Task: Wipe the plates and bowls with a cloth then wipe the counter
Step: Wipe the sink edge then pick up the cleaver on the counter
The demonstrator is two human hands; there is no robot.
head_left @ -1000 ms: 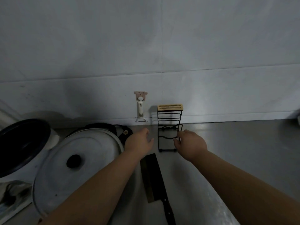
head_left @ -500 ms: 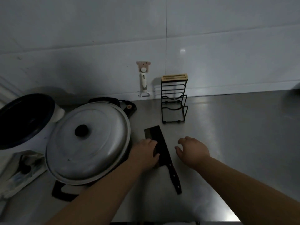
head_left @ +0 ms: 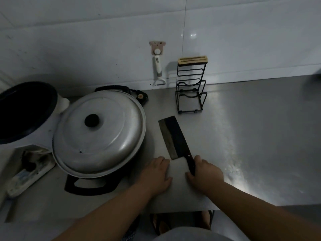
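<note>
Right hand (head_left: 205,173) gripping cleaver (head_left: 173,136) handle, blade flat on steel surface (head_left: 243,127), left hand (head_left: 157,174) relaxed, empty, resting beside lidded pan (head_left: 99,131)

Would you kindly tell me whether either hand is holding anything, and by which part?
The right hand grips the cleaver by its handle. The left hand holds nothing.

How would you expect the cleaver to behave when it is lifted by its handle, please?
The cleaver probably stays rigid: broad flat metal blade. Likely blade-heavy, as the blade far outsizes the slim handle the right hand grips, so it may dip forward. Flat on the smooth counter, it should slide, not roll.
</note>
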